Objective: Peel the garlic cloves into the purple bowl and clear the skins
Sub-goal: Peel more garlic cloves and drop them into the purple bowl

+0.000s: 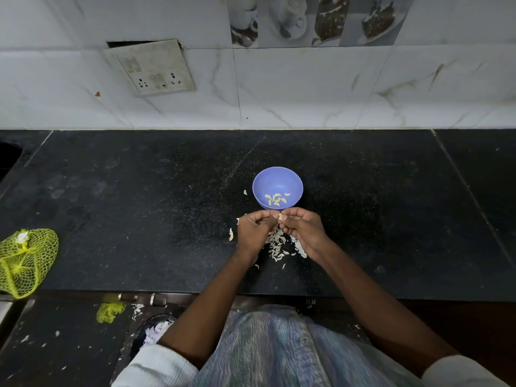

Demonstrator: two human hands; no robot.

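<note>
While both hands meet just in front of the purple bowl, the left hand and right hand pinch one garlic clove between fingertips: peeling step under way. Peeled cloves lie in the bowl; skins pile on the tabletop beneath. Next, judged: strip the remaining skin, drop the clove in.

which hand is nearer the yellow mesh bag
Left. The left hand works at the counter's middle, on the yellow mesh bag's side; the right hand sits just beyond it, farther away.
</note>
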